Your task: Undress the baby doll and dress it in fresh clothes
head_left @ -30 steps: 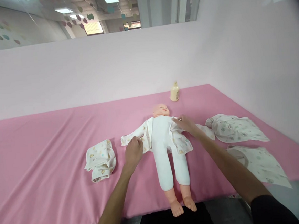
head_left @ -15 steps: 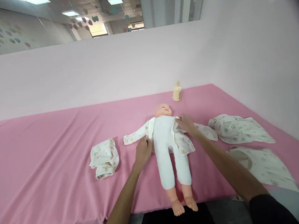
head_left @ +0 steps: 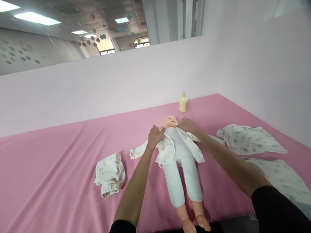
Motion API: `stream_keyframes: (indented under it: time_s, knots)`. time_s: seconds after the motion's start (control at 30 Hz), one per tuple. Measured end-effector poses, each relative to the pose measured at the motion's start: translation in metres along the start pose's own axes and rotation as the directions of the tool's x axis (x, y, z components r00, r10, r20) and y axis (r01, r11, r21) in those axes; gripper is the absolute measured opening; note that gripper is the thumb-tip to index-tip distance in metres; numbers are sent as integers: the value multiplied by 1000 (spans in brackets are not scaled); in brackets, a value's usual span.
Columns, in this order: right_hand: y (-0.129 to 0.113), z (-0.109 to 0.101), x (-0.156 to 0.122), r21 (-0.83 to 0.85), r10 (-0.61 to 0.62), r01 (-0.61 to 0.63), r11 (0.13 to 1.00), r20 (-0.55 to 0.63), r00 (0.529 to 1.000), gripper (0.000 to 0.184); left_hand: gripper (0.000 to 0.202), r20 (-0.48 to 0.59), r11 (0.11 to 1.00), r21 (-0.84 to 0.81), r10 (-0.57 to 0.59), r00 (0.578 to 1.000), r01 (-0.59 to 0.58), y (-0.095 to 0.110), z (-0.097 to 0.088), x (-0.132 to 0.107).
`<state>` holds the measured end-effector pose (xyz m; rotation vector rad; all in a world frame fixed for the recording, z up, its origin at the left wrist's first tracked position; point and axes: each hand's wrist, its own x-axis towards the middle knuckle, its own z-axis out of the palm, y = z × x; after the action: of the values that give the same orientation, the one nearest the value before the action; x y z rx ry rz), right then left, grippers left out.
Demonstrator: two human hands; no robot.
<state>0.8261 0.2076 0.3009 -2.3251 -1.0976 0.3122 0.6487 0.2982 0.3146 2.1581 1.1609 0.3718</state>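
Observation:
A baby doll point(head_left: 181, 172) in a white bodysuit lies on its back on the pink table cover point(head_left: 54, 164), feet over the near edge. A printed white jacket point(head_left: 165, 151) is spread open under its torso. My left hand point(head_left: 155, 136) is closed on the jacket's left collar edge by the doll's shoulder. My right hand point(head_left: 186, 125) pinches the jacket's right collar edge beside the doll's neck.
A small folded printed garment point(head_left: 109, 174) lies left of the doll. Two more printed cloths point(head_left: 250, 139) point(head_left: 281, 178) lie at the right. A cream bottle point(head_left: 183, 102) stands at the back against the pale wall.
My left hand moved from the jacket's lower left side up to the collar, folding the left panel over the doll's chest. My right hand slid up to the neck. The camera tilted up.

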Motion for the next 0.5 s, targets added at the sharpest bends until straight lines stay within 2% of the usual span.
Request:
stream_keyframes:
  time_s: [0.1,0.2,0.33,0.5]
  knots:
    - [9,-4,6,-6,17,-17,1000,62,998,23,27,37,999,44,-9,999,7,2,9,21]
    - [8,-7,13,26,-25,23,999,96,995,19,16,33,1000,16,12,999,-12,7,13,31]
    - [-9,-5,13,92,-130,125,988,53,990,16,13,36,997,-52,50,998,-48,11,14,36]
    - [-25,3,-8,137,-247,240,961,32,969,19,18,39,992,-84,102,994,-98,9,20,30]
